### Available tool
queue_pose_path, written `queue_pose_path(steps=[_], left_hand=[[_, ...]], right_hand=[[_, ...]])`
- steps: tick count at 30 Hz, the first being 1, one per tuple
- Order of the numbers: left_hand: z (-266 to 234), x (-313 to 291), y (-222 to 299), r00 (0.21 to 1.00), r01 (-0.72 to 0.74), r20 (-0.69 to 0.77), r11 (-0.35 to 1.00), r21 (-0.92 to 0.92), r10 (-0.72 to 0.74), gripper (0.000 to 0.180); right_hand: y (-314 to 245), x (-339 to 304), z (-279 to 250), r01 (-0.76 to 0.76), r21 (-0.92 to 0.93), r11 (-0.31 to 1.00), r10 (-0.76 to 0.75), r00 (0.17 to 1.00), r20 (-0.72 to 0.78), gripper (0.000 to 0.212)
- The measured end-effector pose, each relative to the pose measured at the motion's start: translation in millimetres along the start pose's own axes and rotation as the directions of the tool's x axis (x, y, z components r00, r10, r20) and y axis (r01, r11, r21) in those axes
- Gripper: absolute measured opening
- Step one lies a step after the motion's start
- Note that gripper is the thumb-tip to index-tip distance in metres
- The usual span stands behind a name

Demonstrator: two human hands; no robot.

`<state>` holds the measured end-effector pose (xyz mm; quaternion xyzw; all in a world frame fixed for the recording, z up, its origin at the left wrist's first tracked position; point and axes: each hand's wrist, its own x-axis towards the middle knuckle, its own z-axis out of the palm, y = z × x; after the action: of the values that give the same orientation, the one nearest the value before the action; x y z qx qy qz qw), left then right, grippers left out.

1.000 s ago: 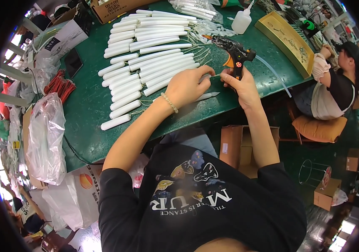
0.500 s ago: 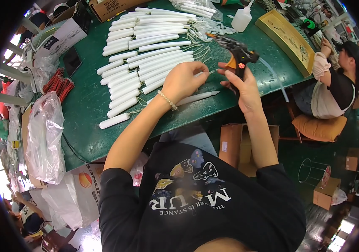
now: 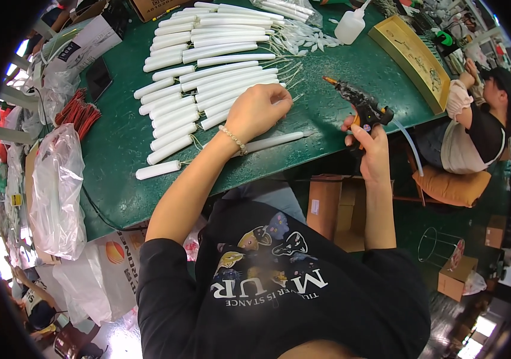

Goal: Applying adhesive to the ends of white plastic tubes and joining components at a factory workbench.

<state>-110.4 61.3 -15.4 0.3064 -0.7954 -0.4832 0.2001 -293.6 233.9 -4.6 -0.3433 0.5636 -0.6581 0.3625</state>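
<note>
while the right hand (image 3: 368, 139) grips the glue gun (image 3: 360, 107), the left hand (image 3: 257, 110) curls over white tubes (image 3: 207, 78) beside it, probably picking one to glue.

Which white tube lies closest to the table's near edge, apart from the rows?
The short tube at the lower left, alone below the rows, left of the left hand.

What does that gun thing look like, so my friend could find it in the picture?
Start at the big green table covered in rows of white candle-shaped sticks. Go to its near right edge, where the right hand grips a glue gun. It is the only dark, pistol-shaped thing there, with an orange tip and trigger, while its neighbours are plain white rods.
</note>
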Motion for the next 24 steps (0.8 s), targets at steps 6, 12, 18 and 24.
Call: queue_pose_path(steps=[6, 12, 18, 24], left_hand=[[0, -1, 4, 1.0, 0.021, -0.005, 1.0, 0.002, -0.021, 0.021], [2, -1, 0, 1.0, -0.009, -0.017, 1.0, 0.022, 0.009, 0.021], [2, -1, 0, 1.0, -0.016, -0.016, 0.999, 0.032, 0.016, 0.023], [0, -3, 4, 1.0, 0.0, -0.014, 0.999, 0.046, 0.001, 0.024]], right_hand=[[4, -8, 8, -0.104, -0.306, 0.946, 0.098, 0.995, -0.035, 0.024], [3, -9, 25, -0.022, -0.374, 0.927, -0.002, 0.998, -0.063, 0.03], [6, -5, 25, -0.003, -0.374, 0.927, -0.01, 0.999, -0.032, 0.029], [7, -4, 22, -0.019, -0.377, 0.926, 0.003, 0.999, -0.041, 0.027]])
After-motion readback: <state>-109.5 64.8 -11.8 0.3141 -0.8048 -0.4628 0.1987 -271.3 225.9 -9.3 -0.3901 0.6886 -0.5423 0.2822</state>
